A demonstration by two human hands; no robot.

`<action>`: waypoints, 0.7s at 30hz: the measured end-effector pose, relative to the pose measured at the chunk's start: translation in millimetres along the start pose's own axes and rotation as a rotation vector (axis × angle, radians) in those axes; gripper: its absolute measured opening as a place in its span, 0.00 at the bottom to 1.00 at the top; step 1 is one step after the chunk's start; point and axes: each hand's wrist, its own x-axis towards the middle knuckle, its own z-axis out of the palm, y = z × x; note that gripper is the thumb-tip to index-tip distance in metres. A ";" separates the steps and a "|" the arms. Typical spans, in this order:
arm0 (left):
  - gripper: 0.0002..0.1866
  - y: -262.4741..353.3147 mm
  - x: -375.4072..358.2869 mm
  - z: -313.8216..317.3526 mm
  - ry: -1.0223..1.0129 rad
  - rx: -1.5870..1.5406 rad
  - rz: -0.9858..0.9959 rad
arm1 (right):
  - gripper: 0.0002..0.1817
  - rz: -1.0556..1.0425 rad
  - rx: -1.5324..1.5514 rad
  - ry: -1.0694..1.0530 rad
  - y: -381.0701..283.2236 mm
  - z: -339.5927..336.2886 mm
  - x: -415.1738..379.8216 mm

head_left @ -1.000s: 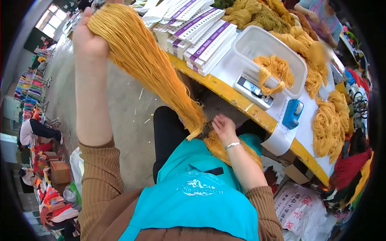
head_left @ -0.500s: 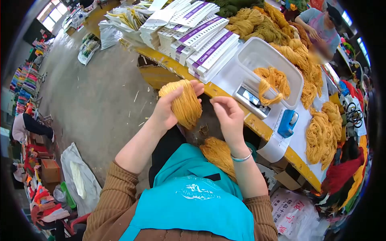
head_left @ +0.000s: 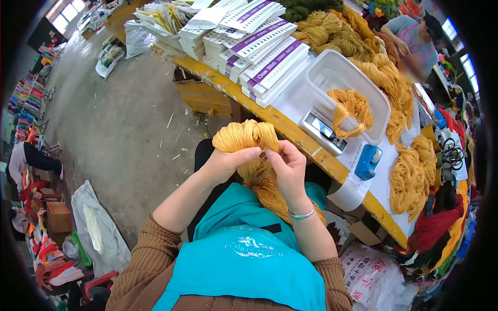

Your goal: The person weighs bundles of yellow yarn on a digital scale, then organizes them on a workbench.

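A golden-yellow skein of thread [head_left: 239, 136] is held in front of my lap. My left hand [head_left: 228, 163] grips its left side, with the thumb lying across it. On the other side, my right hand [head_left: 288, 165] pinches the skein near its right end, the thumb close to my left thumb. The fingers behind the thread are hidden. Below both hands, more golden thread [head_left: 272, 193] hangs down and lies over the teal apron [head_left: 249, 259] on my lap.
Along the yellow-edged table [head_left: 280, 120] stand stacked printed cards [head_left: 270, 67], a translucent bin [head_left: 381, 98] with thread, a small scale [head_left: 322, 132], a blue tape dispenser [head_left: 369, 161] and loose skeins [head_left: 412, 176]. Another person [head_left: 415, 41] is at the far side.
My right hand has come over to the skein and now grips it beside my left hand. The skein has moved slightly lower and rightward, turned, and now spreads across both hands.
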 end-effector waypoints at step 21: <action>0.18 -6.5 -7.0 8.7 0.052 -0.353 -0.135 | 0.15 0.173 0.488 0.082 -2.6 6.3 -2.1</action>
